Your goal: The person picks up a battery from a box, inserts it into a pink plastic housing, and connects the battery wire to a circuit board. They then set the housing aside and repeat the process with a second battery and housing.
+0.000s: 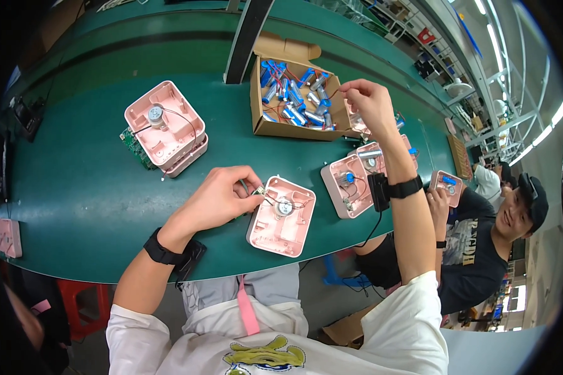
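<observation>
My left hand (222,197) pinches a small circuit board (261,190) at the edge of an open pink plastic housing (272,234). Thin wires run from the board into this housing, where a round silver part (285,207) sits. My right hand (372,106) is raised over the right side of a cardboard box (288,129), thumb and forefinger closed on thin red and black battery wires (334,95). Inside the box lie many blue-and-silver cylindrical batteries (294,114) with wires; which battery the pinched wires lead to cannot be made out.
Two stacked pink housings (184,134) stand at left with a green circuit board (136,149) beside them. More housings (350,203) with batteries are at right, partly behind my right arm. A metal post (244,47) rises behind the box. A co-worker (481,240) sits at right, holding a housing.
</observation>
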Motion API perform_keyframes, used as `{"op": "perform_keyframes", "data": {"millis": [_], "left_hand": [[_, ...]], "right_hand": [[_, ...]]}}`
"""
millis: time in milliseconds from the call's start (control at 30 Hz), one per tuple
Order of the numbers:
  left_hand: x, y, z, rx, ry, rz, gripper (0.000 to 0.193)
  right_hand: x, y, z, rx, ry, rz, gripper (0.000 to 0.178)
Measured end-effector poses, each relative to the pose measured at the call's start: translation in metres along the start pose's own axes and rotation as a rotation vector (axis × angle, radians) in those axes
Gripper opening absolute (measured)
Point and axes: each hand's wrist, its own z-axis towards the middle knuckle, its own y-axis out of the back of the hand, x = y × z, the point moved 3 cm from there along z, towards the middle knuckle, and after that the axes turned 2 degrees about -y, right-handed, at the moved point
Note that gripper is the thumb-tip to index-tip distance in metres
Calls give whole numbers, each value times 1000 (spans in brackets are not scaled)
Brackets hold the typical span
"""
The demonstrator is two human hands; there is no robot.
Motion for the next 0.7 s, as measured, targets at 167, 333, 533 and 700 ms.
{"op": "perform_keyframes", "data": {"millis": [167, 333, 533, 700], "left_hand": [[-2, -2, -6, 8, 27, -31, 20], [4, -1, -9, -2, 97, -65, 22], [12, -1, -4, 3, -15, -14, 20], [21, -3, -4, -4, -72, -58, 23]], "right_hand": [[14, -7, -28, 73, 58, 386, 26], [24, -6, -55, 89, 120, 616, 30], [47, -29, -106, 225, 144, 763, 36], [31, -53, -141, 209, 103, 773, 36]]}}
